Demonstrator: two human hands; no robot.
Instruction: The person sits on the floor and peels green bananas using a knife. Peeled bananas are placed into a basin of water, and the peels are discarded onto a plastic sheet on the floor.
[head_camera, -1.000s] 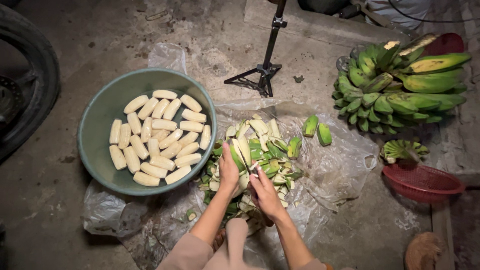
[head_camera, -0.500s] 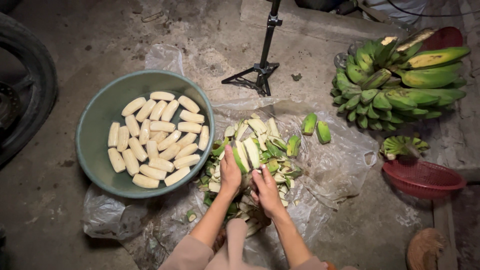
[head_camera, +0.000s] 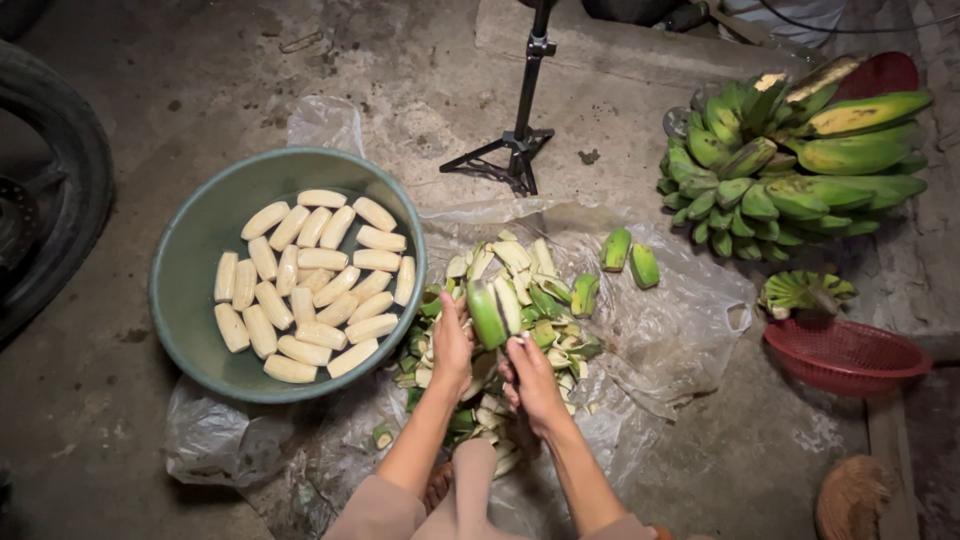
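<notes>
Above a heap of green banana peels on clear plastic sheeting, left hand clamped on a half-peeled green banana, right hand closed, contents unclear; risk of slipping onto the floor.

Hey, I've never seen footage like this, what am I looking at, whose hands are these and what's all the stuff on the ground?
This is one view from a camera worn on a person's head, looking down at their own bare hands. The left hand holds a green banana over a pile of peels on a plastic sheet. The right hand is beside it; any tool in it is too small to tell. To the left, a green basin holds peeled bananas. Unpeeled bunches, a red basket and a tripod are nearby.
</notes>
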